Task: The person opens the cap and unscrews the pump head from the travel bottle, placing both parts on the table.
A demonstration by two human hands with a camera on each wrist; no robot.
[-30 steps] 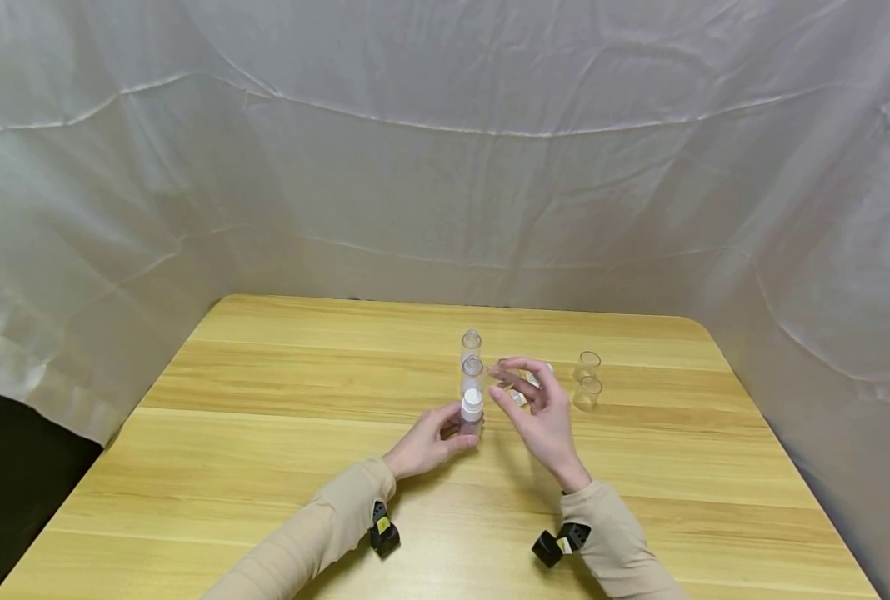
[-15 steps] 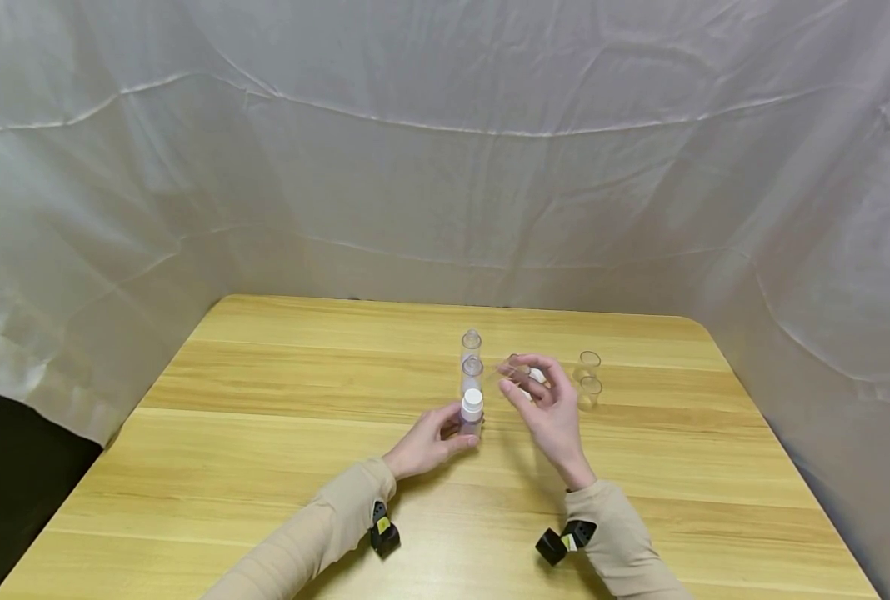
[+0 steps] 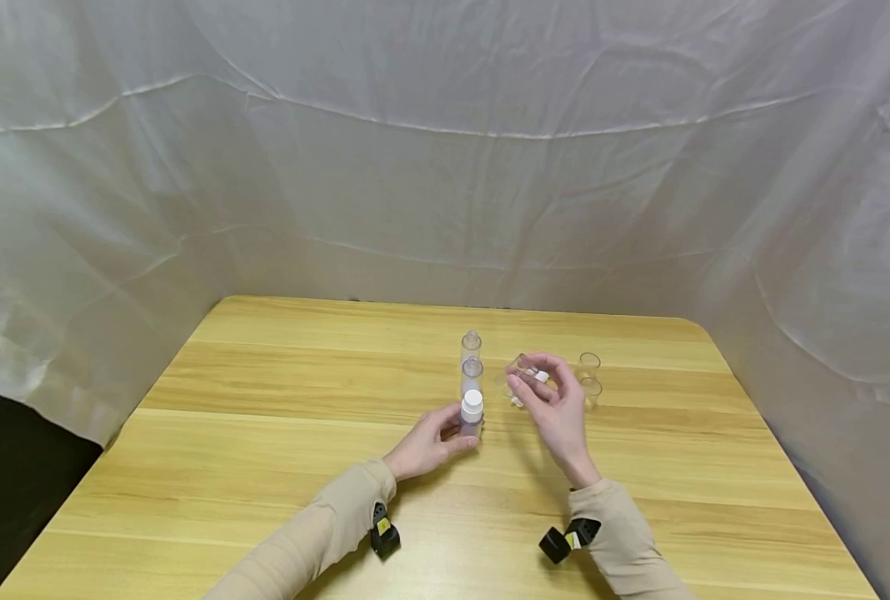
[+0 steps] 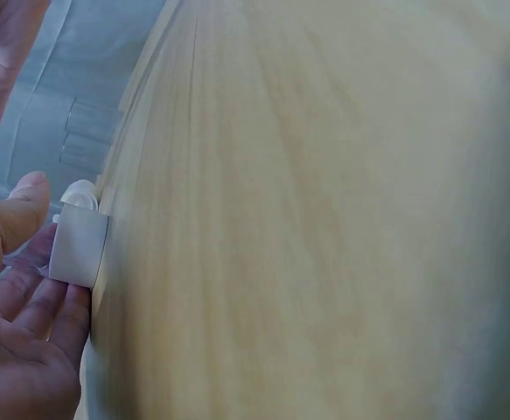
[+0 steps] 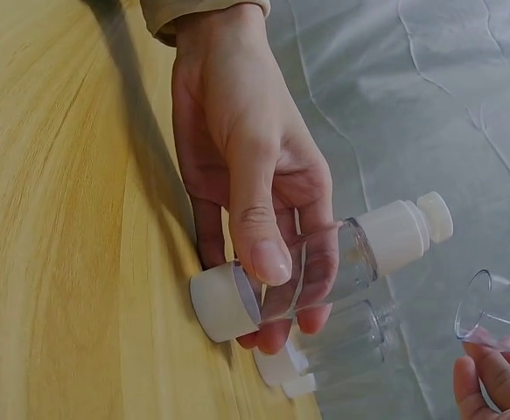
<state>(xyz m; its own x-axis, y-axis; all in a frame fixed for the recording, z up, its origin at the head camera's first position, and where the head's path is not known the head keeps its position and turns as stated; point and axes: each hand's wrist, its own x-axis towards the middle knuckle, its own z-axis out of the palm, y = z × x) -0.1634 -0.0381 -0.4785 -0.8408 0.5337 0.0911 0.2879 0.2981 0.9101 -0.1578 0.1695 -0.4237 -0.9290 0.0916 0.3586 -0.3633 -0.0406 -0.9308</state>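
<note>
My left hand (image 3: 432, 443) grips a small clear pump bottle (image 3: 472, 408) with a white top, upright on the table. In the right wrist view, the left hand's thumb and fingers wrap the bottle's clear body (image 5: 359, 267) above its white base (image 5: 224, 302). To the right, my right hand (image 3: 561, 412) holds a clear cap (image 3: 523, 365) in its fingertips, raised and tilted above the table. The right wrist view shows that cap's open rim (image 5: 475, 302). Two clear bottles without white tops, a nearer one (image 3: 472, 379) and a farther one (image 3: 471, 343), stand behind the held bottle.
Small white pieces (image 3: 517, 401) lie beneath and behind the right hand, partly hidden. Two clear caps, one nearer (image 3: 591, 387) and one farther (image 3: 590, 362), stand to the right. A wooden table (image 3: 280, 367) bears everything, with pale cloth (image 3: 445, 183) hung around it.
My right hand has moved a little to the right with the clear cap, away from the bottle. The left hand and its bottle have stayed put.
</note>
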